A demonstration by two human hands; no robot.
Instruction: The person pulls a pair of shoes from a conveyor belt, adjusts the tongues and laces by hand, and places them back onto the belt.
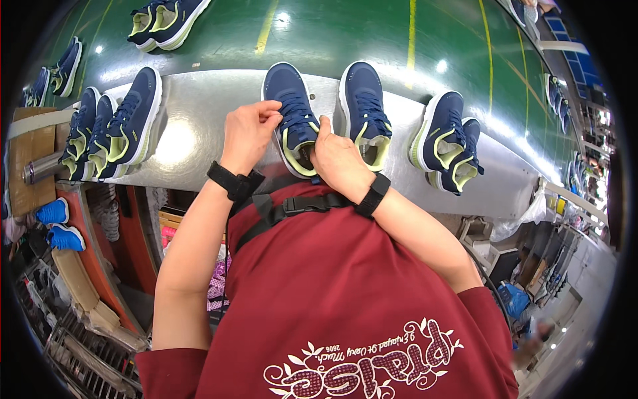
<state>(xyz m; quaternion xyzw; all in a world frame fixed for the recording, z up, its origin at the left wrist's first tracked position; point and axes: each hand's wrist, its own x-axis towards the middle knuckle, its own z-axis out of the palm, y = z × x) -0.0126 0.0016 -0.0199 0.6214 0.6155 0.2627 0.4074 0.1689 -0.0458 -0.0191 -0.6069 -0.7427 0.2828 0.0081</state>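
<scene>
A navy sneaker [287,83] with a white sole and lime-green lining lies in front of me, toe pointing away. My left hand [249,136] is at the left side of its laces, thumb and forefinger pinched together; whatever is between the fingertips is too small to make out. With the thumb along the collar, my right hand [340,163] grips the heel-side opening of this sneaker; its other fingers are partly hidden. A matching sneaker [363,86] rests just to the right, untouched.
The steel ledge [189,100] borders a green surface [339,33] with yellow lines. Several navy sneakers [136,113] stand at the left, and another pair [442,126] at the right. A further pair [169,23] sits on the green surface. Blue shoes [65,236] are lower left.
</scene>
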